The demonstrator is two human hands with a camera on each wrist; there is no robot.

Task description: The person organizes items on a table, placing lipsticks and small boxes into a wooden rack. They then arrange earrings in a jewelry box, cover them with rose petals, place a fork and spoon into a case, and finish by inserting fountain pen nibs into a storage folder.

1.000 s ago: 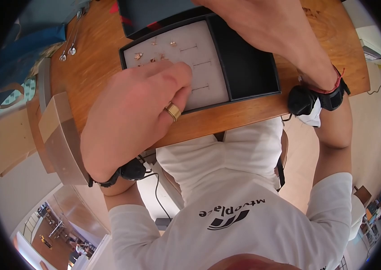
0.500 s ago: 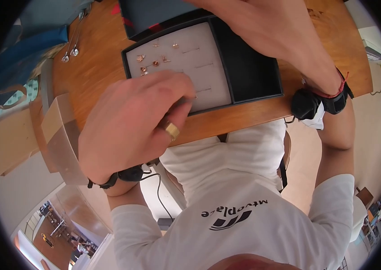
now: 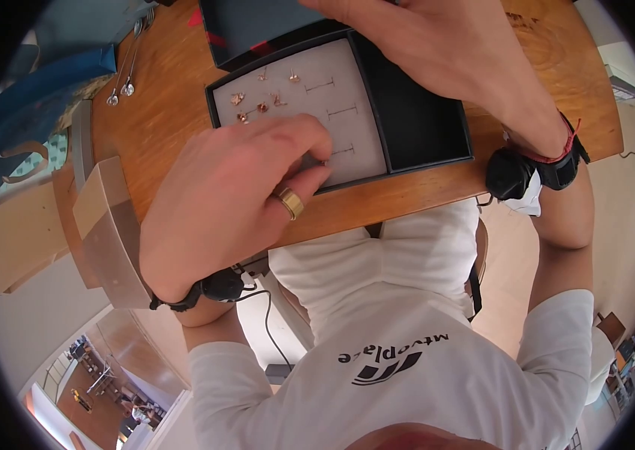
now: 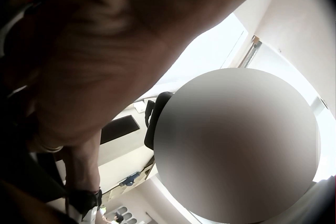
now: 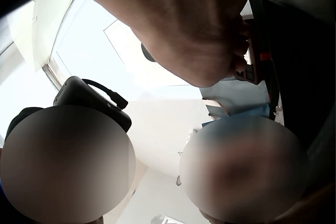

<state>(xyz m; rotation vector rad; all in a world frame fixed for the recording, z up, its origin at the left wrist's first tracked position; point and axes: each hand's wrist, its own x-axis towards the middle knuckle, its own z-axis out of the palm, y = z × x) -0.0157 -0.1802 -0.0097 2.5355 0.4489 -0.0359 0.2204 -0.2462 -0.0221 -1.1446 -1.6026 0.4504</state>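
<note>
several small gold-coloured ornaments [image 3: 262, 107] lie on the pale pad [image 3: 325, 99] of an open box [image 3: 422, 131] at the near edge of the bench [image 3: 154, 84]. the left hand [image 3: 235, 195] has just shifted toward that edge, exposing more ornaments; pad work seems under way. whether its curled grip, or the right hand's [image 3: 445, 52], holds anything cannot be told.
</note>
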